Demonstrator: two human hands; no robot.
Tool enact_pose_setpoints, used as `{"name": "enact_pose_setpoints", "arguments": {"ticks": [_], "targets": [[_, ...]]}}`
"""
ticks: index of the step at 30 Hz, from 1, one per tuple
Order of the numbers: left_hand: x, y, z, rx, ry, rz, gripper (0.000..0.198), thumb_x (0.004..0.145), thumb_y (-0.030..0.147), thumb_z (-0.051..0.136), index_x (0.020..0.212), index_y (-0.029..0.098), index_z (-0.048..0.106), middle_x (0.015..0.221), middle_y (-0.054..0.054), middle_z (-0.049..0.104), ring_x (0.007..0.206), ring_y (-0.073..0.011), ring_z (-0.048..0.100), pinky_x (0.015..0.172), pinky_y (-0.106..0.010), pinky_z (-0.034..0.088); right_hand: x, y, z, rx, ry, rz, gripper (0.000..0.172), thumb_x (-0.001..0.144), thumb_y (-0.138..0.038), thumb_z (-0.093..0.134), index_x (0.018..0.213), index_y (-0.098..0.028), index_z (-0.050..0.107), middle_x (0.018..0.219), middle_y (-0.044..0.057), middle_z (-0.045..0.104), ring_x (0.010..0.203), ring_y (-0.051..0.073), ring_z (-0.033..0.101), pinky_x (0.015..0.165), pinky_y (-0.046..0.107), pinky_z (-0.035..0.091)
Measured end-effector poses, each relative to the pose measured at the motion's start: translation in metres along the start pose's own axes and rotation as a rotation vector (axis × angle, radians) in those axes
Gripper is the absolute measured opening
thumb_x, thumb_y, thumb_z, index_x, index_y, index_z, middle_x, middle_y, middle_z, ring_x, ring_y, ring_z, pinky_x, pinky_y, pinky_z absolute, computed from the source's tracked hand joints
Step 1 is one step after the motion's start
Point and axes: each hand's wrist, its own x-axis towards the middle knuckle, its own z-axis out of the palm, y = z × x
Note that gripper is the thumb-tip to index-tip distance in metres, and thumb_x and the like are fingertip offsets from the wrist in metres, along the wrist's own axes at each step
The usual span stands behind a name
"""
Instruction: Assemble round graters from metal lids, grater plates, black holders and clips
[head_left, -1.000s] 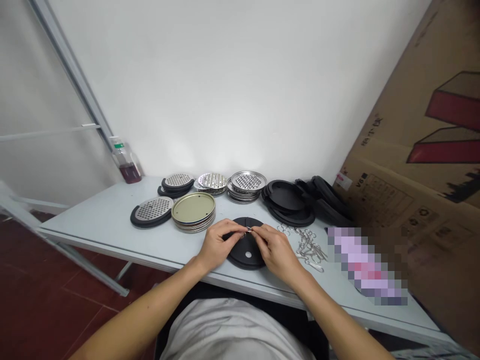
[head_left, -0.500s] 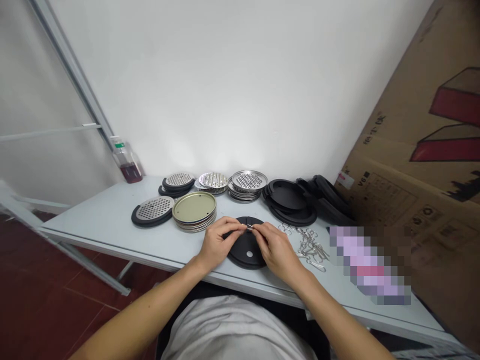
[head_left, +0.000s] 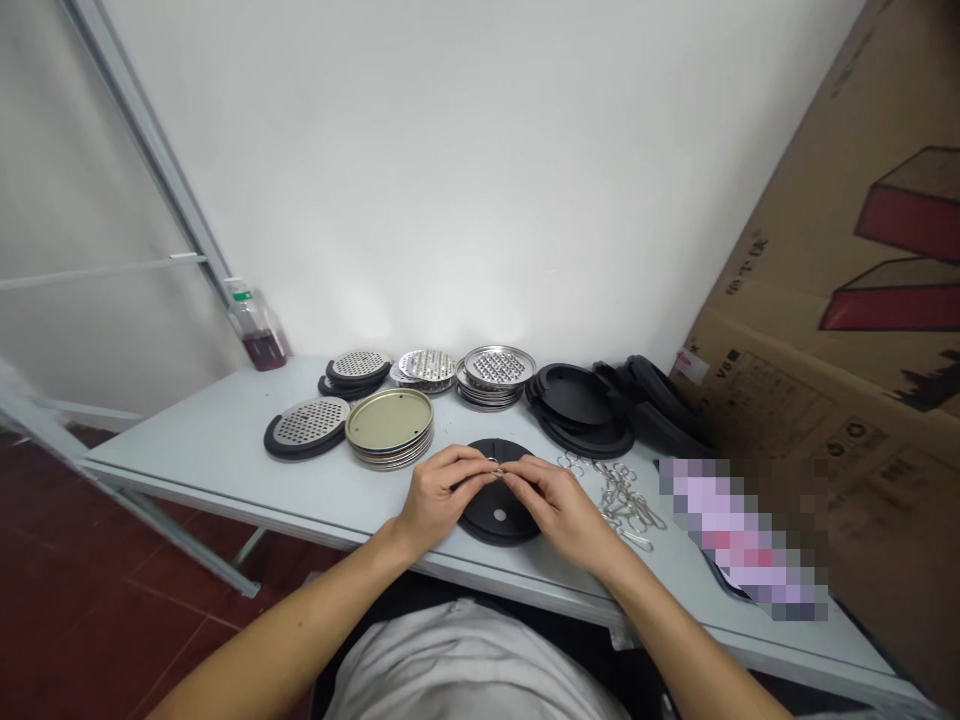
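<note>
At the far left of the bench, a clear bottle with a green band and dark red liquid in its lower part stands near the wall. Next comes a perforated metal disc in a black partial rim; behind it, slightly to the right, similar black-rimmed perforated discs are stacked. A stack of round metal lids, the top one olive green inside with small holes, sits just beside the front disc. Behind that stack lie loose round grater plates.

The left hand pinches a small metal wire piece between thumb and fingers, over a round black disc at the bench's near side. The disc lies flat, with a pale round spot toward its front. Behind it is a stack of rimmed grater plates. The right hand grips the same wire piece from the other side; the fingers hide its full shape.

Further right are stacked black round trays, a scattered pile of wire clips in front, more black curved pieces, a pixelated object and a printed cardboard box.
</note>
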Motion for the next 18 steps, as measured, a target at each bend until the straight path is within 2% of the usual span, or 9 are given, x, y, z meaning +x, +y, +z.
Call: {"name": "enact_pose_setpoints", "arguments": {"ticks": [6, 9, 14, 18], "targets": [[-0.0048, -0.001, -0.0004, 0.034, 0.035, 0.123, 0.021, 0.091, 0.013, 0.065, 0.105, 0.023, 0.076, 0.097, -0.006, 0.073, 0.087, -0.0149, 0.07, 0.079, -0.026, 0.059, 0.0009, -0.005, -0.0073, 0.115, -0.138, 0.033, 0.03, 0.1, -0.036, 0.048, 0.093, -0.021, 0.072, 0.08, 0.001, 0.063, 0.072, 0.015, 0.056, 0.064, 0.025, 0.042], [-0.0044, -0.0003, 0.0002, 0.031, 0.036, 0.137, 0.021, 0.09, 0.013, 0.066, 0.104, 0.023, 0.076, 0.096, -0.006, 0.073, 0.087, -0.0149, 0.07, 0.08, -0.026, 0.059, 0.0006, -0.0042, -0.0086, 0.111, -0.134, 0.023, 0.033, 0.1, -0.037, 0.047, 0.087, -0.02, 0.072, 0.078, 0.001, 0.062, 0.071, 0.014, 0.055, 0.065, 0.025, 0.041], [-0.0003, 0.0007, 0.0009, -0.025, 0.05, -0.014, 0.019, 0.091, 0.017, 0.065, 0.104, 0.023, 0.077, 0.095, -0.006, 0.075, 0.087, -0.0166, 0.071, 0.081, -0.029, 0.059, 0.0009, -0.0003, -0.0073, 0.065, -0.022, 0.028, 0.03, 0.098, -0.035, 0.05, 0.089, -0.02, 0.075, 0.079, 0.003, 0.066, 0.073, 0.017, 0.059, 0.068, 0.027, 0.044], [0.0016, -0.0028, 0.002, -0.156, 0.067, -0.235, 0.019, 0.088, 0.023, 0.07, 0.106, 0.022, 0.077, 0.093, -0.006, 0.077, 0.086, -0.0183, 0.072, 0.081, -0.03, 0.059, 0.0028, 0.003, -0.0055, 0.036, 0.078, 0.048, 0.025, 0.096, -0.032, 0.054, 0.097, -0.02, 0.076, 0.084, 0.005, 0.07, 0.079, 0.019, 0.064, 0.073, 0.029, 0.047]]}}
